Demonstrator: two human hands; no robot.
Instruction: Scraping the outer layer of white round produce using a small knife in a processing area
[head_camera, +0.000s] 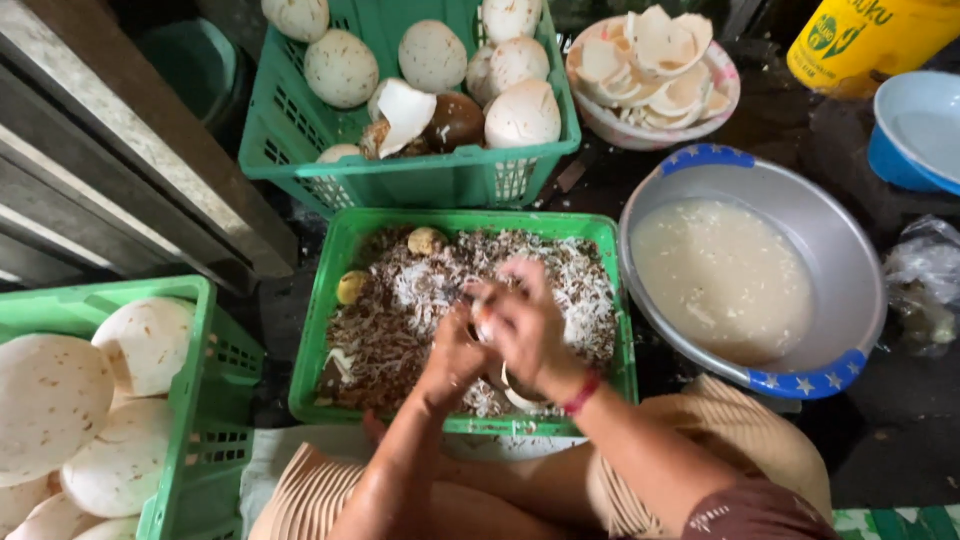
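Both my hands work together over a green crate (330, 300) filled with brown and white coconut shavings (400, 300). My left hand (452, 355) cups a peeled coconut from below. My right hand (525, 325) closes over the top of the same coconut (485, 325), which is mostly hidden between the fingers. A curved white piece (515, 392) shows just under my right wrist; whether it is a tool or a coconut piece I cannot tell.
A green crate (300, 150) of peeled coconuts stands behind. Another crate (190, 400) of white coconuts is at the left. A metal basin (840, 250) of cloudy liquid sits at the right, with a bowl (600, 115) of coconut pieces, a blue bowl (915, 130) and a yellow container (860, 40) beyond.
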